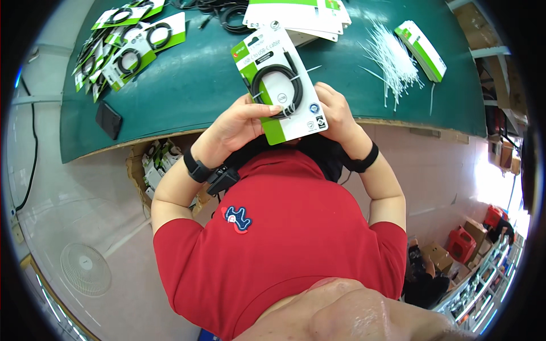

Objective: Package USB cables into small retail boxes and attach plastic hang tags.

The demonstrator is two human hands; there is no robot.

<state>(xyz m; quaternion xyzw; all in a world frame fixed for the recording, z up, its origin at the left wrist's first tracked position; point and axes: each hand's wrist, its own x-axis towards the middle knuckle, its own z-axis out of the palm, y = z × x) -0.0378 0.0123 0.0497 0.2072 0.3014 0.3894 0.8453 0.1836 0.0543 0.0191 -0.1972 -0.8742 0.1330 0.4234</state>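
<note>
In front of my chest I hold up a white and green packaging card with a coiled black cable on its front. My left hand grips the card's lower left, thumb across the front over the bottom of the coil. White cable ties bind the coil to the card, and a loose tail sticks out past the right edge. My right hand is closed at the card's right edge. Its fingertips are partly behind the card, so what they pinch is hidden.
A green table carries a heap of carded cables at left, a black phone-like slab, loose black cables, stacked blank cards, scattered white ties and a card stack at right. An open carton sits below the table's front edge.
</note>
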